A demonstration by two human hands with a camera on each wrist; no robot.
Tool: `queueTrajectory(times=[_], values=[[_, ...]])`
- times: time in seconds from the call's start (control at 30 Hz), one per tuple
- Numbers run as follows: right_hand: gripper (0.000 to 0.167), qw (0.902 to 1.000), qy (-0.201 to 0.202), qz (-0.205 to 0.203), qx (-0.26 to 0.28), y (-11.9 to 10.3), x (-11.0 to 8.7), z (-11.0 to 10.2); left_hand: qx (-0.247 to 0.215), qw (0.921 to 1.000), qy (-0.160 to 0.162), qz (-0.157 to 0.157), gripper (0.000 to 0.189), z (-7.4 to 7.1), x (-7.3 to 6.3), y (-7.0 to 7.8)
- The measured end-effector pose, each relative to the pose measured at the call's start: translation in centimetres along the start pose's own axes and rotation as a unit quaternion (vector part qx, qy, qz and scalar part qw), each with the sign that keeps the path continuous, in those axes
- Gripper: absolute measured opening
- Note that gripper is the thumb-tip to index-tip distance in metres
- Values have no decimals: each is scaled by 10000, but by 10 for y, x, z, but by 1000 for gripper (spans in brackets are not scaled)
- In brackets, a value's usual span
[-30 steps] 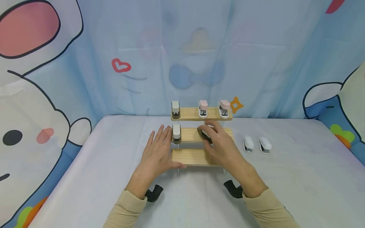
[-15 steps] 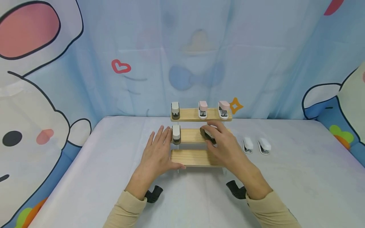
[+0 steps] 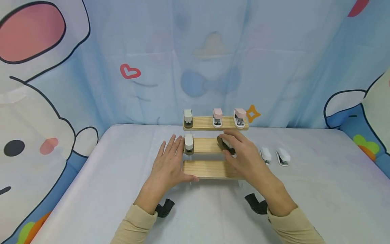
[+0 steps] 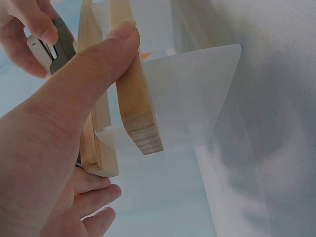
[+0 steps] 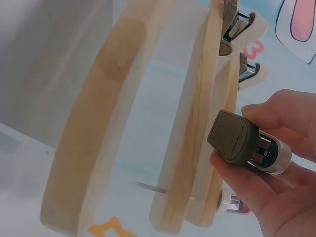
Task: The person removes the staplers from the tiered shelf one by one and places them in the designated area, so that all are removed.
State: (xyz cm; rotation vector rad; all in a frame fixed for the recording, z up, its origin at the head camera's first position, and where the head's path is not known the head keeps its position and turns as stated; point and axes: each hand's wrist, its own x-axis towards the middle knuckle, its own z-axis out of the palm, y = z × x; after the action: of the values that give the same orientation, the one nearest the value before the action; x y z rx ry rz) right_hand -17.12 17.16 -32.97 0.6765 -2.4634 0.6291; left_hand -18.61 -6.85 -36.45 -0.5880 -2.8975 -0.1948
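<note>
My right hand [image 3: 248, 161] pinches a small stapler [image 5: 232, 136] with a dark olive base and pale top, tilted at the right half of the middle wooden shelf [image 3: 205, 145]. Whether it touches the shelf I cannot tell. My left hand [image 3: 169, 166] rests against the left end of the tiered rack, fingers extended beside the middle shelf. Its thumb [image 4: 106, 49] lies on the front edge of the bottom shelf [image 3: 207, 169]. Another pale-topped, olive-based stapler [image 3: 189, 144] stands at the middle shelf's left end, beside the left fingertips.
On the top shelf [image 3: 202, 122] stand a pale-topped stapler [image 3: 188, 118] and two pink-topped staplers, one central [image 3: 217, 118], one right [image 3: 240, 118]. Two white staplers [image 3: 283, 157] lie on the white-covered table right of the rack. Clear panels [image 4: 192, 94] support the shelves.
My right hand has shifted slightly to the right along the middle shelf, carrying the pinched stapler. The left hand stays in place on the rack.
</note>
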Motion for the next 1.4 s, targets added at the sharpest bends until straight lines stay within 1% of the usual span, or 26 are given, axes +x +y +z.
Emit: queueTrajectory(times=[0.13,0.4,0.53,0.97,1.4], values=[[43,9999,93,-94,3,1,-1,-3,-25,10000,-3,8,135,0,0,0],[44,9999,49,-29,-85,4,-7,-13,-136,9999,-41,-18,134,0,0,1],[45,9998,153,-118,-99,7,-10,-16,-182,9998,-31,-7,133,0,0,1],[47,9992,304,-150,-195,15,-16,-26,-114,9999,-3,-3,134,1,0,0],[51,9984,416,46,-391,25,-23,-38,-208,9998,6,14,133,1,-1,0]])
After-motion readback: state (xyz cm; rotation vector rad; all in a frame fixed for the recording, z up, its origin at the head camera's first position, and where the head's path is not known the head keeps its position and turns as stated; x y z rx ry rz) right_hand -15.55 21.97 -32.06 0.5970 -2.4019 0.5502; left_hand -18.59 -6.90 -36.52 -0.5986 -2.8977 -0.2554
